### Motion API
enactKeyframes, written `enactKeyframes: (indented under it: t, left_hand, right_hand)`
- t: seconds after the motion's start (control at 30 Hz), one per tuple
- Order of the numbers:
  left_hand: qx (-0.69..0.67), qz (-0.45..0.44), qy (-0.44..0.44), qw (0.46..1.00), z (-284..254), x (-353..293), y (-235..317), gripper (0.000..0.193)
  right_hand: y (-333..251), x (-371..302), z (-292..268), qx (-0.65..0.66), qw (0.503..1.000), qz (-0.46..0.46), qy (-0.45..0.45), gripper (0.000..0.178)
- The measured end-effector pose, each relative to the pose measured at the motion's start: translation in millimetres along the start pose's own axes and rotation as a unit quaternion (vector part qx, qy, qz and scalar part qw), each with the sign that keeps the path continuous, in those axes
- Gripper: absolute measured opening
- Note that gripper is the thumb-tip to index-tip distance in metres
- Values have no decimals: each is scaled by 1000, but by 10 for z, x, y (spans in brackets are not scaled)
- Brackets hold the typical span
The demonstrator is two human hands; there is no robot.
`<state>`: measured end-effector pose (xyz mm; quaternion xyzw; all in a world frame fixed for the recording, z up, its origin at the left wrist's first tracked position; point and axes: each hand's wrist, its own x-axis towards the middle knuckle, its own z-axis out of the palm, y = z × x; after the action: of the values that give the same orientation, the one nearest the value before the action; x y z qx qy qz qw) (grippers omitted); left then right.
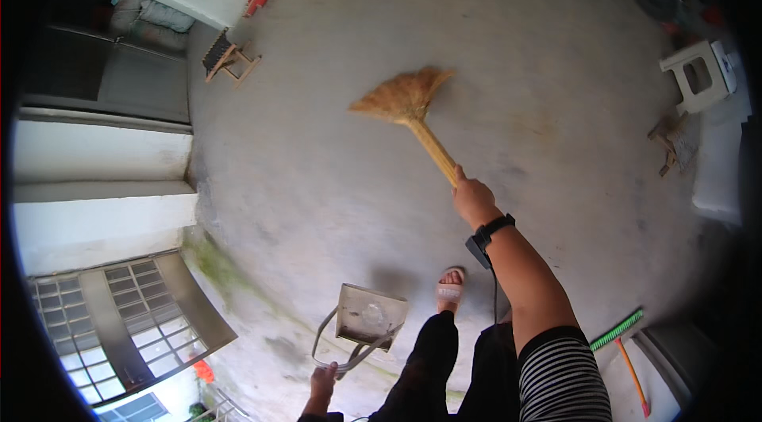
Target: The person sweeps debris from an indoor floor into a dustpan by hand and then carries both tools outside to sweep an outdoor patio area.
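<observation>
My right hand (474, 200), a black band on its wrist, is closed round the handle of a short straw broom (433, 150). The broom's fanned tan bristles point away from me over the concrete floor; whether they touch it I cannot tell. Low and left of my legs, my left hand (322, 381) grips the bent grey handle of a dustpan (371, 313). This pan is square and greyish, with some pale marks inside. A shadow on the floor lies beside it, close to my sandalled foot (450, 289).
A small folding stool (228, 59) stands by the left wall. To the right are a white plastic stool (700, 77) and a wooden stool (673, 142). A green-bristled brush (617, 330) lies at lower right. Windowed doors (131, 319) stand at lower left.
</observation>
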<state>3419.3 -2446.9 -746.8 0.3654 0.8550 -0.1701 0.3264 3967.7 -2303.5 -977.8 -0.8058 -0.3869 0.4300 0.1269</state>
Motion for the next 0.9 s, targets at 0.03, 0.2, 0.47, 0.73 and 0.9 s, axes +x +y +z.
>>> enactKeyframes:
  t: [0.03, 0.2, 0.47, 0.73, 0.9]
  left_hand:
    - [-15, 5, -4, 1000, 30, -58, 178, 36]
    - [-31, 73, 24, 997, -102, -192, 446, 43]
    - [88, 210, -39, 973, -368, -460, 890, 41]
    - [244, 386, -43, 888, -785, -1155, 1334, 50]
    - [279, 499, -119, 811, -1221, -1728, 1531, 45]
  right_hand:
    - [147, -174, -12, -18, 1000, -7, -9, 52]
    - [1127, -1522, -469, -78, 996, -22, -35, 54]
    - [2170, -4674, -1561, -182, 951, 212, -129, 60]
    - [1340, -7537, -1047, 166, 923, 321, 130, 48]
    - [-94, -8601, -673, 484, 726, 435, 224, 47]
